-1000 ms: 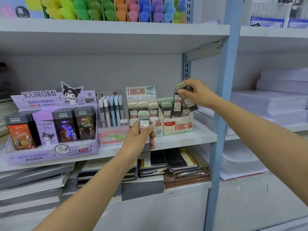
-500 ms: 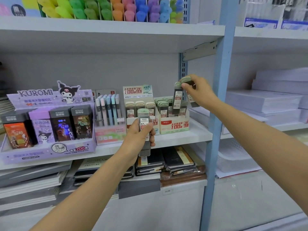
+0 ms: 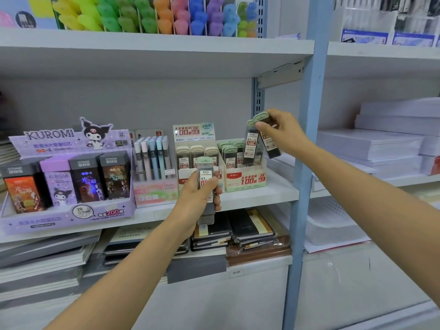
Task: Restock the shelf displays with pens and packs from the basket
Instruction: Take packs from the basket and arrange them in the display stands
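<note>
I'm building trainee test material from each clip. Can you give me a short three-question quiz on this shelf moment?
1. True or false: the right hand holds lead packs above the display box marked 0.7.
2. What does the left hand grip?
A) green-capped lead packs
B) a notebook
C) a pastel pen
3. Fill in: the purple display at the left end of this shelf carries the name ____.

Key: 1 true; 2 A; 3 KUROMI.
</note>
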A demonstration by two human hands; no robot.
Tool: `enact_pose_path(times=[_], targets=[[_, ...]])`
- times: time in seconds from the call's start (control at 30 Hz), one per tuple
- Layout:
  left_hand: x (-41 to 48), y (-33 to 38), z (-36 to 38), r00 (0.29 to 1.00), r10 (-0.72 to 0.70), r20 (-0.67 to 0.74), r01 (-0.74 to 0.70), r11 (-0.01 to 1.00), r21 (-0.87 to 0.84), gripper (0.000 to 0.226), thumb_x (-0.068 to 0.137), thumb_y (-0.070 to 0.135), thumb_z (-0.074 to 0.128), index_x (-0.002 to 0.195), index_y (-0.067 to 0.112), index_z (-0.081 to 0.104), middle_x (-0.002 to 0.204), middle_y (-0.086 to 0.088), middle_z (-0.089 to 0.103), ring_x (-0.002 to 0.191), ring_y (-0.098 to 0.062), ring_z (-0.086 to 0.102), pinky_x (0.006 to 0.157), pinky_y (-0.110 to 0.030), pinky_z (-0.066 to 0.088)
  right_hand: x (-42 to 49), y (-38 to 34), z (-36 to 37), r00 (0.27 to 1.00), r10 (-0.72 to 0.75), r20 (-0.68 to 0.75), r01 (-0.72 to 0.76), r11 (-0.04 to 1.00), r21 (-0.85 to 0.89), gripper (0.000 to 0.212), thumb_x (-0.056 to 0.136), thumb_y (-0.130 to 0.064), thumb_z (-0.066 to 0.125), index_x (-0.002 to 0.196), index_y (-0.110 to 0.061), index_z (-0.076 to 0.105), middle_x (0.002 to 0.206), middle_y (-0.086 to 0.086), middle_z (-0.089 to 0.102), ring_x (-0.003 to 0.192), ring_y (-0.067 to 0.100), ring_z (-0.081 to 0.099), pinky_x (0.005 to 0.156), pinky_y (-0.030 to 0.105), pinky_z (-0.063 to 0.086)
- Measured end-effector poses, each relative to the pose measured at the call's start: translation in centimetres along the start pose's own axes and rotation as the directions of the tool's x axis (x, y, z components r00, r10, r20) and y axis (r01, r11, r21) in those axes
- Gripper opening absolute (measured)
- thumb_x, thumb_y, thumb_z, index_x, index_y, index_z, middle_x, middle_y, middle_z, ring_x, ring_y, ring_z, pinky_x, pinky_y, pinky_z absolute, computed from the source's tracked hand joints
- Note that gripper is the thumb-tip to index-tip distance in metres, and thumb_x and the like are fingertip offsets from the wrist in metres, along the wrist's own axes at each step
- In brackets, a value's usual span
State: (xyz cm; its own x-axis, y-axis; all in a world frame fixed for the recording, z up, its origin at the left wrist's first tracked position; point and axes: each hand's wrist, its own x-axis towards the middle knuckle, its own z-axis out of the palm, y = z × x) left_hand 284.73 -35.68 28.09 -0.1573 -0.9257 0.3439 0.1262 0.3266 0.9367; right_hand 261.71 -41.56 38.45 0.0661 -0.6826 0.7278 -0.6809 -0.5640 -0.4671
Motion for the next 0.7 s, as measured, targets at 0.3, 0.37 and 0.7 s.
enact_pose_path(times=[0.3,0.37,0.7], targets=[[-0.1,-0.2,-0.6,1.0,0.006,-0.014,-0.006,1.0,0.003,0.011,0.101,0.016,0.05,0.11,0.011,0.054,0.072,-0.004,0.058,0.059,-0.017,0.052,0.062,-0.038,0.051,0.1,-0.4,1.7,0.993,-0.063,0.097,0.057,0.996,0.062,0.009,0.094,-0.024,0.059,0.099,-0.017,0.062,0.093,-0.003,0.067,0.084,0.006,0.062,0.069,0.02,0.049],[-0.2,-0.3,-0.8,1.0,0.005,-0.018,-0.005,1.0,0.0,0.01,0.101,0.015,0.049,0.109,0.012,0.054,0.073,-0.004,0.057,0.059,-0.017,0.052,0.061,-0.037,0.051,0.3,-0.8,1.6,0.996,-0.055,0.072,0.046,0.991,0.123,0.006,0.094,-0.024,0.06,0.098,-0.021,0.062,0.093,-0.005,0.068,0.086,0.007,0.065,0.072,0.022,0.053],[-0.4,-0.2,-0.9,1.0,0.012,-0.007,-0.012,1.0,0.011,0.008,0.101,0.015,0.05,0.107,0.012,0.054,0.074,-0.004,0.057,0.059,-0.017,0.052,0.059,-0.035,0.052,-0.7,-0.8,2.8,0.95,0.036,0.312,-0.083,0.987,0.139,0.015,0.092,-0.02,0.062,0.104,-0.011,0.067,0.098,0.002,0.072,0.093,0.015,0.069,0.085,0.04,0.058]])
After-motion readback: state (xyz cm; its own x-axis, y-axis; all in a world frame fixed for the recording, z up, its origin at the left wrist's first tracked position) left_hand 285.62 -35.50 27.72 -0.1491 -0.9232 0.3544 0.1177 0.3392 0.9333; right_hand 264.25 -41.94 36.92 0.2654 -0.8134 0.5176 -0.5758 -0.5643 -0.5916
